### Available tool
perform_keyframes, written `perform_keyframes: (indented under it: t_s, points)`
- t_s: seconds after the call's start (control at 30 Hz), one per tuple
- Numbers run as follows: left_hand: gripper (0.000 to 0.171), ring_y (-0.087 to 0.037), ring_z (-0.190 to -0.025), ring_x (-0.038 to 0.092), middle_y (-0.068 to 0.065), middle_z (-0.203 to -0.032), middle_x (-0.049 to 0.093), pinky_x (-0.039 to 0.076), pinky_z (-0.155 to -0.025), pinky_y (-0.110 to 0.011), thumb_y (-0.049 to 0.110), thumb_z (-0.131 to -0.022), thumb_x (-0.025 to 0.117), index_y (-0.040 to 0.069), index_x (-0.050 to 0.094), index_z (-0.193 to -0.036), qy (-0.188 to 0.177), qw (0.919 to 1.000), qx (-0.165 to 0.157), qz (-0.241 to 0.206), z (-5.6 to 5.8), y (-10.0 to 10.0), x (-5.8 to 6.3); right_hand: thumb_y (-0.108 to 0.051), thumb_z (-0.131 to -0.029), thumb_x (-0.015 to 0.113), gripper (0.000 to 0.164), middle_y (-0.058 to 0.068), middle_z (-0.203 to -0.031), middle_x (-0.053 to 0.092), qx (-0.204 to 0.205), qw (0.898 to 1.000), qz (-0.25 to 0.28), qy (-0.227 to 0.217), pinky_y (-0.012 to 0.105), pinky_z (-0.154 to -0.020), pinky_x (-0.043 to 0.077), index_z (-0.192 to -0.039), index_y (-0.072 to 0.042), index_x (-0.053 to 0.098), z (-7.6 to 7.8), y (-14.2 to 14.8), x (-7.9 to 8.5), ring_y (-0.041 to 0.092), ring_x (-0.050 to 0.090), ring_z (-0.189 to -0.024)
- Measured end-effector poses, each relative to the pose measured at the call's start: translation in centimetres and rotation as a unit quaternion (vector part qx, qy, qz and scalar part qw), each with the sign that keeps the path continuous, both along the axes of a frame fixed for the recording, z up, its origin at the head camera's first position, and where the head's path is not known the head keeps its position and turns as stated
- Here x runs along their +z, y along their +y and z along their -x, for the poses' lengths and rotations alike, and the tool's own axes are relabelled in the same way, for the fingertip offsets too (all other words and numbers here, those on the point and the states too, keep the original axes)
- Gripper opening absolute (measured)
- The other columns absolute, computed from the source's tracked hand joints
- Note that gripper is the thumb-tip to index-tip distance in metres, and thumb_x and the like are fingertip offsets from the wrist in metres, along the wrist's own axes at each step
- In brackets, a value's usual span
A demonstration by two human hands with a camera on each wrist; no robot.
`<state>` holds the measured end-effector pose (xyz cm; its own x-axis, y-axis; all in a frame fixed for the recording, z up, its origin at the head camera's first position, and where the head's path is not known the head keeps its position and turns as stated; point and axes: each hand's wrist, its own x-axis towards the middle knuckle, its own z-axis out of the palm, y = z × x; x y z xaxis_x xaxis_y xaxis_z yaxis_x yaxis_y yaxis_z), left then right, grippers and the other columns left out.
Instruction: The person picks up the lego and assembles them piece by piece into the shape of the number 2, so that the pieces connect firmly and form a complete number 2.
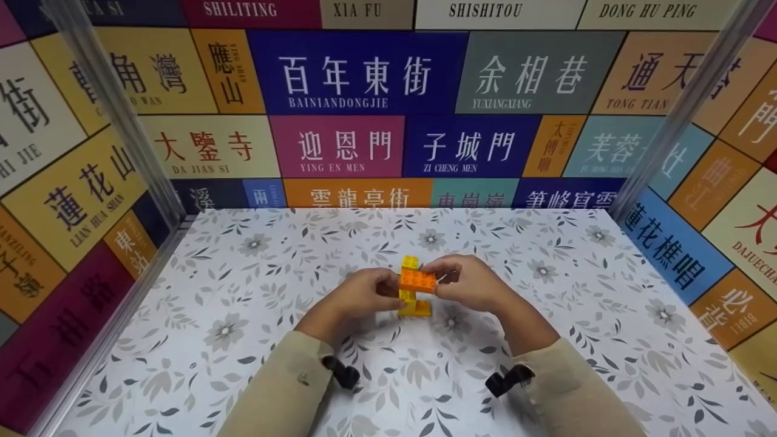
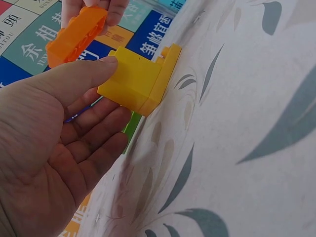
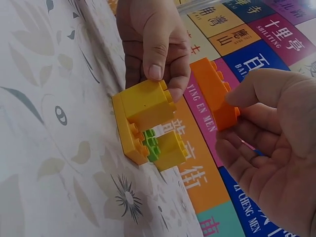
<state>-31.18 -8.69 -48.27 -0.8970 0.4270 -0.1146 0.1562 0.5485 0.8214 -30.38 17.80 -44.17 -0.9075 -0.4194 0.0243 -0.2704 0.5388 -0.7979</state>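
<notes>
Right-hand grip (image 1: 473, 284) pinches orange rectangular plastic brick (image 1: 417, 280), held clear of yellow stepped plastic block assembly (image 3: 144, 106) on white leaf-patterned worktop (image 1: 182, 340) — left-hand grip (image 1: 364, 292) holds the latter between thumb and fingers. Step, by judgement: positioning — next move calls for stud alignment.

The left fingers (image 2: 101, 148) crowd the yellow blocks (image 3: 145, 106) from the left. On the right, a gap separates these blocks from an orange block (image 3: 210, 94) in the right fingers (image 3: 256, 89). A green block (image 3: 152, 143) obstructs the far side. Open tabletop (image 1: 182, 340) spreads left and right of the sleeves (image 1: 276, 388), bounded by lettered walls (image 1: 358, 73) behind and at both sides.
</notes>
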Motion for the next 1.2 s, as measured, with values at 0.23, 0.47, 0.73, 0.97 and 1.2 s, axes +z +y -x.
perform_keyframes:
  t_s: [0.23, 0.47, 0.73, 0.97, 1.2]
  points:
    - [0.024, -0.015, -0.106, 0.07, 0.008, -0.109, 0.075, 0.057, -0.104, -0.04, 0.024, -0.089, 0.088, 0.027, 0.074, -0.109, -0.011, 0.9999, 0.001, -0.008, -0.1, 0.0, 0.1, -0.008, -0.085, 0.07, 0.039, 0.003, -0.124, 0.077, 0.011, 1.0, -0.017, -0.01, 0.032, -0.088, 0.059, -0.122, -0.019, 0.079, -0.1, 0.0, -0.3, 0.021, 0.068, -0.101]
    - [0.023, -0.015, -0.105, 0.07, 0.008, -0.109, 0.075, 0.057, -0.104, -0.04, 0.026, -0.09, 0.088, 0.027, 0.074, -0.109, -0.009, 0.9999, -0.004, -0.005, 0.0, 0.0, 0.0, -0.01, -0.087, 0.072, 0.04, 0.001, -0.127, 0.076, 0.016, 0.999, -0.037, -0.017, 0.037, -0.096, 0.061, -0.125, -0.022, 0.079, 0.0, 0.0, -0.6, 0.019, 0.07, -0.106]
    - [0.023, -0.015, -0.104, 0.071, 0.006, -0.109, 0.076, 0.058, -0.102, -0.039, 0.026, -0.092, 0.086, 0.024, 0.074, -0.111, 0.001, 0.9997, -0.014, -0.018, -0.2, -0.1, 0.0, -0.008, -0.087, 0.071, 0.042, 0.003, -0.127, 0.077, 0.029, 0.999, -0.038, -0.01, 0.038, -0.097, 0.059, -0.127, -0.019, 0.078, 0.0, 0.0, -0.6, 0.018, 0.069, -0.106]
    - [0.026, -0.015, -0.104, 0.07, 0.004, -0.11, 0.076, 0.058, -0.102, -0.039, 0.028, -0.091, 0.087, 0.023, 0.074, -0.113, 0.019, 0.9994, -0.014, -0.025, -0.1, -0.3, 0.4, -0.009, -0.087, 0.072, 0.041, 0.004, -0.126, 0.077, 0.03, 0.999, -0.034, -0.011, 0.039, -0.097, 0.06, -0.127, -0.018, 0.078, 0.0, 0.0, -0.6, 0.018, 0.07, -0.105]
    - [0.032, -0.015, -0.11, 0.07, 0.005, -0.116, 0.075, 0.058, -0.105, -0.038, 0.031, -0.092, 0.086, 0.024, 0.073, -0.12, 0.021, 0.9993, -0.004, -0.03, -0.2, -0.4, 1.2, -0.009, -0.088, 0.074, 0.04, 0.004, -0.124, 0.077, 0.025, 0.999, -0.034, -0.022, 0.039, -0.099, 0.06, -0.127, -0.018, 0.078, 0.0, -0.1, -0.6, 0.018, 0.07, -0.105]
